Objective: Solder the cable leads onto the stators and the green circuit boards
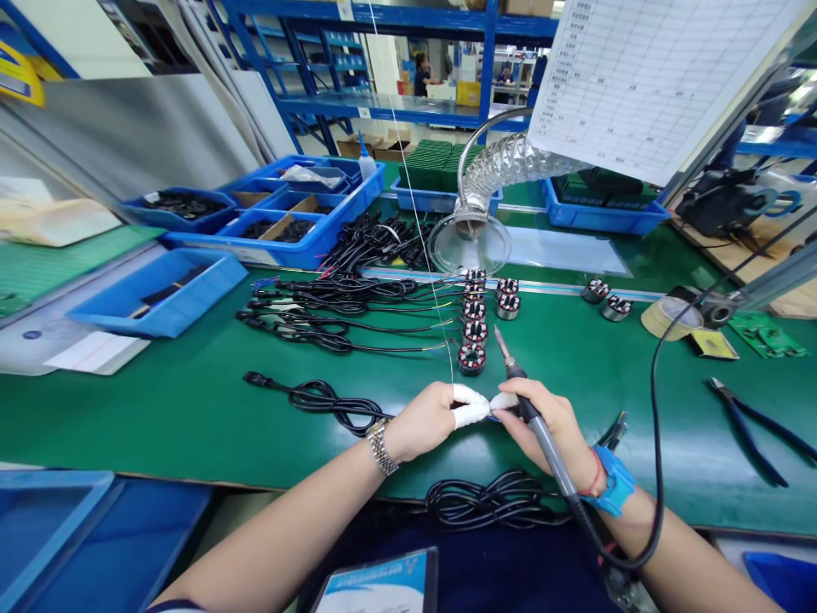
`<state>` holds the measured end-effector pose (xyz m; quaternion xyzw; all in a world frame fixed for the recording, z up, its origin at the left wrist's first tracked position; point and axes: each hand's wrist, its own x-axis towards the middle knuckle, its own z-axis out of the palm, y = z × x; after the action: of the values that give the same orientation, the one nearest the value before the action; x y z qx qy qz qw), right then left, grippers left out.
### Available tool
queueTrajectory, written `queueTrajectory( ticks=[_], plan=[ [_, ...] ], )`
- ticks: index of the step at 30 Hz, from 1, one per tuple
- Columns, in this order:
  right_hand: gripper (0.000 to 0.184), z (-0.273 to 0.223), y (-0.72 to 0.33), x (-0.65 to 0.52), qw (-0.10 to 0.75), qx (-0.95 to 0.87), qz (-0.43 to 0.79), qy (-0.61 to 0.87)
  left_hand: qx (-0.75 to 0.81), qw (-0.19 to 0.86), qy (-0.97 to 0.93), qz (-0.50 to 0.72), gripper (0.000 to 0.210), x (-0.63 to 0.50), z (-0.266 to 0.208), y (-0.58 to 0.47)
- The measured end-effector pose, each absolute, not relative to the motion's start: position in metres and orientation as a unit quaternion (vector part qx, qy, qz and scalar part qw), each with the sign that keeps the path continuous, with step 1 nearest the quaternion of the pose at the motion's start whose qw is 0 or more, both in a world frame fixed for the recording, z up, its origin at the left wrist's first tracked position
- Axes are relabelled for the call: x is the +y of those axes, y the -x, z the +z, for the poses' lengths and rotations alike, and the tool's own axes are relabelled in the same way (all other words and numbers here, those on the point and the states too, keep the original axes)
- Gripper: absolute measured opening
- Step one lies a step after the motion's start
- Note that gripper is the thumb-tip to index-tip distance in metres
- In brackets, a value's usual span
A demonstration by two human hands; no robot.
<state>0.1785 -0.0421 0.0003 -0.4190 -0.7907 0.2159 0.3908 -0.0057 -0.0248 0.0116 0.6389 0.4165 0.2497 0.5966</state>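
Premises: an electronics assembly workshop on a factory floor. Evidence: green workbench beneath the left hand; soldering iron in the right hand; ring-shaped components lined up beyond the left hand; blue parts trays farther off to its left; corrugated duct and blue racking beyond the right hand. Distant figures, too small to judge, are probably co-workers.

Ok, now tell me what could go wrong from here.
1. The soldering iron in the right hand has its tip close to the metal rings in this view; if hot, it might scorch one.
2. The iron's cable loops across the right forearm, so it could snag and tug the iron.
3. The coiled black cord lies at the near edge of the table and might slip off.
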Motion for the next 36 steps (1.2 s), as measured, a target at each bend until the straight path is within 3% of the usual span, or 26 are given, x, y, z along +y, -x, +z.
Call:
queueTrajectory(
  ticks=[7, 17, 22, 29, 36],
  plan=[
    [0.03, 0.005, -0.189, -0.036, 0.38, -0.772, 0.256, 0.44, 0.461, 0.582, -0.615, 0.268, 0.015, -0.024, 0.007, 0.006],
    [0.025, 0.008, -0.193, -0.036, 0.274, -0.867, 0.215, 0.356, 0.448, 0.597, -0.601, 0.286, 0.01, -0.025, -0.008, 0.008],
    [0.032, 0.013, -0.184, -0.031, 0.271, -0.858, 0.247, 0.36, 0.45, 0.596, -0.597, 0.292, 0.011, -0.027, -0.006, 0.008],
    [0.047, 0.01, -0.169, -0.036, 0.301, -0.765, 0.295, 0.487, 0.454, 0.579, -0.609, 0.297, 0.012, -0.027, -0.003, 0.006],
    [0.04, 0.014, -0.182, -0.046, 0.317, -0.75, 0.323, 0.482, 0.444, 0.58, -0.623, 0.281, 0.01, -0.026, 0.001, 0.004]
  ],
)
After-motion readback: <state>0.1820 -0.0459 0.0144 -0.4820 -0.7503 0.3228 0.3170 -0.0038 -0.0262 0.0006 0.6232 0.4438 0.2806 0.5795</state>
